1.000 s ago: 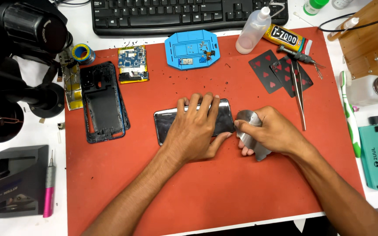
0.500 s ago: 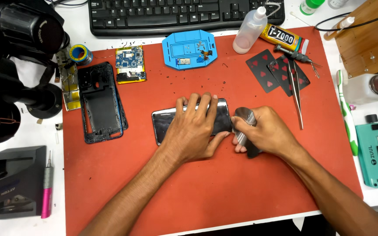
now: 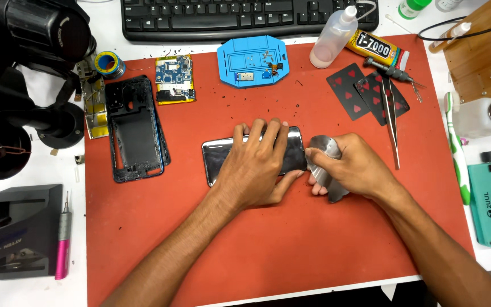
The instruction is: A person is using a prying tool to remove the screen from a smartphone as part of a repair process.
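Left hand (image 3: 257, 165) flat, fingers spread, pinning phone (image 3: 220, 156) mid-mat; right hand (image 3: 350, 167) fingers pinching thin metal sheet (image 3: 322, 149) (unchanged, no visible progress at phone's right edge).

You get bright, even overhead light, so shadows stay short and soft under the left hand (image 3: 255, 165) and right hand (image 3: 350, 167). The phone (image 3: 220, 159) glass shows a pale sheen, and the grey cloth (image 3: 324, 146) glints. Focus is sharp across the red mat (image 3: 291, 244). The keyboard (image 3: 245, 17) bows slightly near the top edge; the dark scope (image 3: 24, 51) looms soft and underlit at left.
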